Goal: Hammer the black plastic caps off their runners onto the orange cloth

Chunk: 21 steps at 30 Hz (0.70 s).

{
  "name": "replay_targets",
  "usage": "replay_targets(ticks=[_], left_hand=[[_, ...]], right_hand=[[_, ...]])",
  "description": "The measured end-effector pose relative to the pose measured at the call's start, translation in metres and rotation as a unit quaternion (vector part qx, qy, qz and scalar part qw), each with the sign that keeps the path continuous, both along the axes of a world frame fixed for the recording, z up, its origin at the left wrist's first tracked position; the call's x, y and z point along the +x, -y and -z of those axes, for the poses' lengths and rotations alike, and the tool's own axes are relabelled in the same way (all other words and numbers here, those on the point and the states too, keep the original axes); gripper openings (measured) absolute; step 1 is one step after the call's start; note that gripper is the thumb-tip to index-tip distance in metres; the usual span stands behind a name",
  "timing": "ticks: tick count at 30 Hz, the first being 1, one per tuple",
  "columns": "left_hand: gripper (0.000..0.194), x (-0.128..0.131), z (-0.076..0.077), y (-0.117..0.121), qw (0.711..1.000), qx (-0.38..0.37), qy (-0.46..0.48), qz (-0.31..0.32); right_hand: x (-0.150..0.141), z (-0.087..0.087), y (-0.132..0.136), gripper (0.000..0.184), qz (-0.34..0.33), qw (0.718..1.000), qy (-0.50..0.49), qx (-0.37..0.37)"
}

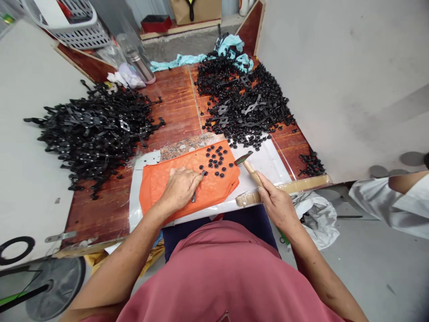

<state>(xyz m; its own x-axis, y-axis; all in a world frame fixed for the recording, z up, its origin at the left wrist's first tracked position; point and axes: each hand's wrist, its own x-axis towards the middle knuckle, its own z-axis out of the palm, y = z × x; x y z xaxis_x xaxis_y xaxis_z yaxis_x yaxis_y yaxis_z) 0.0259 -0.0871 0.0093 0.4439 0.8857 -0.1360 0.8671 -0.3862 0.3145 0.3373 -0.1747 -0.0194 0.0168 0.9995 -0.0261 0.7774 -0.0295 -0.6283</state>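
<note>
My left hand point(181, 190) rests on a folded orange cloth point(154, 183). Its fingers are closed over a small dark strip point(194, 197) with a round, ring-like end showing on either side; the middle is hidden under the fingers. Several small round black caps point(216, 162) lie loose on the cloth, just beyond that hand. To the right, my right hand point(278, 203) is wrapped round the wooden handle of a hammer point(251, 171). The dark hammer head is over the right edge of the cloth, close to the caps.
A large heap of black strap-like parts point(97, 129) covers the left of the wooden table point(174, 96). Another heap of small black pieces point(248, 98) lies at the right. A steel flask point(142, 67) and a white basket point(82, 33) stand behind. Cardboard point(284, 190) lines the front edge.
</note>
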Motion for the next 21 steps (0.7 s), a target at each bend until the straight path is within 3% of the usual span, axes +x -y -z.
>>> replay_targets(ticks=[4,12,16,21], left_hand=[[0.046,-0.001,0.001,-0.004,0.999,-0.017,0.029,0.008],[0.045,-0.004,0.006,-0.012,0.996,-0.028,0.078,0.013],[0.048,-0.004,0.006,-0.013,0.996,-0.035,0.079,0.019],[0.048,-0.004,0.007,-0.012,0.998,-0.032,0.052,0.011]], right_hand=[[-0.004,-0.013,0.000,0.053,-0.031,0.999,0.007,0.014],[-0.034,-0.053,-0.018,0.055,-0.168,0.985,0.007,0.023],[-0.049,-0.057,-0.027,0.057,-0.179,0.982,0.037,0.057],[-0.053,-0.054,-0.029,0.056,-0.198,0.974,0.103,0.026]])
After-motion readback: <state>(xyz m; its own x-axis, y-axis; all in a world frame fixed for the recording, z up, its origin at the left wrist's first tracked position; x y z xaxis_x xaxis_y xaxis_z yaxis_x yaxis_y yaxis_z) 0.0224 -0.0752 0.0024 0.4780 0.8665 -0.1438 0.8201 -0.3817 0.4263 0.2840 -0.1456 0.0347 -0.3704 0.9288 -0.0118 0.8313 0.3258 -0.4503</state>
